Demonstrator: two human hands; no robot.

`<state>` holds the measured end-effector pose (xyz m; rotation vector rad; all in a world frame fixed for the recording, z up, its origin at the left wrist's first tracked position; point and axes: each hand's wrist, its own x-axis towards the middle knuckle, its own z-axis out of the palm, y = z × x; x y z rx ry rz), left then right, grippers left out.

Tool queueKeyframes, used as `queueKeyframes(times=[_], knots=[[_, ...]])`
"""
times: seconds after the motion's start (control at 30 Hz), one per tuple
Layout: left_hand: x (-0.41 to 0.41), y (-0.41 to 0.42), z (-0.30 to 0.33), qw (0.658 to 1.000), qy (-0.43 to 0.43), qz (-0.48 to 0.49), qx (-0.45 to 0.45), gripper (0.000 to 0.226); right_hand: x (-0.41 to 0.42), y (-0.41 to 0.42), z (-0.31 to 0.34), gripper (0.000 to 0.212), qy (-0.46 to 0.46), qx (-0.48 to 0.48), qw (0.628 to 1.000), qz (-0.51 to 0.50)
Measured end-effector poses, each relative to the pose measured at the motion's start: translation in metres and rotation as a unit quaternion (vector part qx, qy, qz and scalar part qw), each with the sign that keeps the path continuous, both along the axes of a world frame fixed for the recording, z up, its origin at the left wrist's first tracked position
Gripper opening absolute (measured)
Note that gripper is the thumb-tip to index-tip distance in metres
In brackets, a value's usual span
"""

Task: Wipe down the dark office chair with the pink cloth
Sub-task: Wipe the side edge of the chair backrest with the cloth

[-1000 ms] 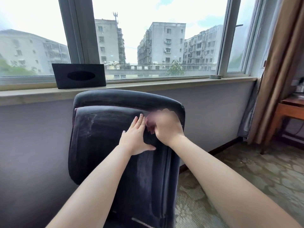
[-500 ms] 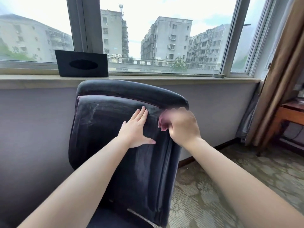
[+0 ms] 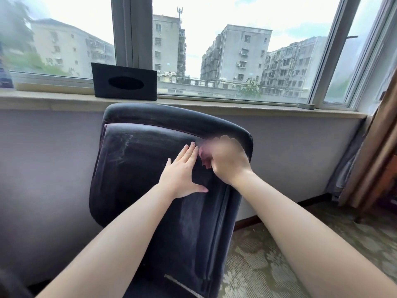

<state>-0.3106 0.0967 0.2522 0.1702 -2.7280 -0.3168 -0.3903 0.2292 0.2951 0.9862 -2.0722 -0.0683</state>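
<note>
Left hand (image 3: 182,171) flat, fingers straight, pressed on dark worn office chair backrest (image 3: 150,168), likely to steady it. Right hand (image 3: 227,160) (motion-blurred) clenches crumpled pink cloth (image 3: 204,157) against upper right backrest, scrubbing.

Your chair (image 3: 150,168) wears dark, matt, velvety fabric streaked with pale dusty marks, under a smoother leather-like top rim. The pink cloth (image 3: 205,161) looks soft; the carpet (image 3: 268,265) is rough and patterned.
</note>
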Motion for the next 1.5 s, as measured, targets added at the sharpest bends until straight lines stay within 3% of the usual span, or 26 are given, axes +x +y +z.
queueKeyframes(times=[0.1,0.4,0.53,0.73,1.2,1.5], knots=[[0.004,0.004,0.001,1.000,0.005,-0.004,0.004,0.121,0.006,-0.006,0.009,0.017,-0.029,0.021,0.999,0.000],[0.016,0.024,0.004,0.998,0.023,-0.013,-0.062,0.121,0.036,0.054,0.000,0.056,-0.058,0.049,0.997,-0.018],[0.026,0.030,0.008,0.996,0.007,-0.013,-0.084,0.124,0.048,0.073,0.000,0.045,-0.017,0.054,0.998,-0.024],[0.021,0.027,0.005,0.998,-0.044,0.032,-0.043,0.141,0.050,0.070,0.012,0.045,-0.055,0.097,0.993,-0.031],[0.009,-0.019,-0.006,0.993,0.030,-0.064,-0.099,0.131,0.024,-0.012,0.028,0.041,-0.070,0.118,0.991,0.006],[0.021,-0.006,-0.001,0.993,-0.011,-0.031,-0.113,0.133,0.037,0.063,0.021,0.044,-0.028,0.102,0.994,-0.010]])
